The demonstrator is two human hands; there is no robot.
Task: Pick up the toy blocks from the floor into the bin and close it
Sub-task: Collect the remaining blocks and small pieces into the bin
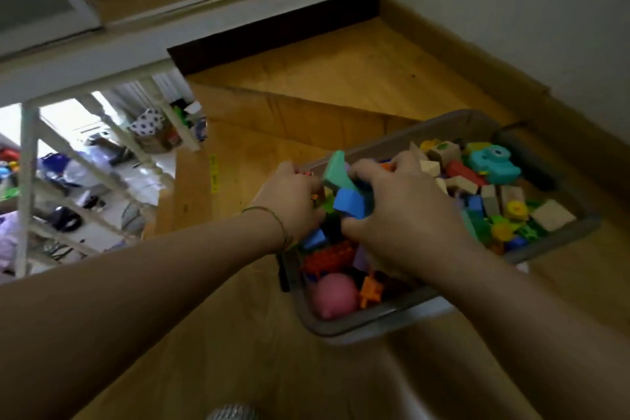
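**Head view**

Handling:
- Clump of mixed-colour foam and plastic toy blocks (350,204): judged light, firm enough to squeeze, loose piece against piece, and liable to shed from the top.
- Teal foam wedge block (336,170): riding highest in the clump, judged soft and least secure.
- Best held from two opposite sides, with inward pressure and some support beneath.
- Release low over the container to limit bounce.

Hands:
- Left hand (289,201): curled against the left side of the clump, fingertips hidden behind the blocks.
- Right hand (405,215): curled over the right side and top of the clump.
- Both closed on the one clump, squeezing it between them.

Position:
- Clump directly between the hands, above the left part of the grey translucent plastic bin (371,319).
- Bin beneath both hands, reaching well to the right of the right hand.
- Already inside:
  - Red studded plastic brick (327,257) under the wrists.
  - Pink rounded toy (334,293) nearer than the hands.
  - Pale wooden cubes (552,215) right of the right hand.
- No lid identifiable.
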